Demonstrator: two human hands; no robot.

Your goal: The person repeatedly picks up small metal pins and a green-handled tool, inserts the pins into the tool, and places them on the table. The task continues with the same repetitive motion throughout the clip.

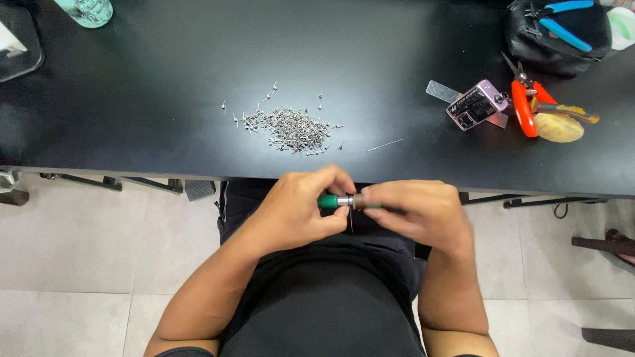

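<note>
My left hand (301, 208) and my right hand (417, 211) meet just below the front edge of the black table (165, 79), over my lap. Between them I hold a small tool with a green handle (327, 201) and a silver collar; a thin metal pin hangs down from it. My left hand grips the green end, my right hand grips the dark end. A heap of small silver metal pins (291, 127) lies on the table straight ahead of my hands. One long thin wire (384, 145) lies to the heap's right.
At the right of the table lie a small pink-and-silver device (477, 104), orange-handled cutters (526, 106) and a yellowish lump (557, 127). A black pouch with blue-handled pliers (562, 26) sits at the back right. A teal bottle (84, 11) stands at the back left.
</note>
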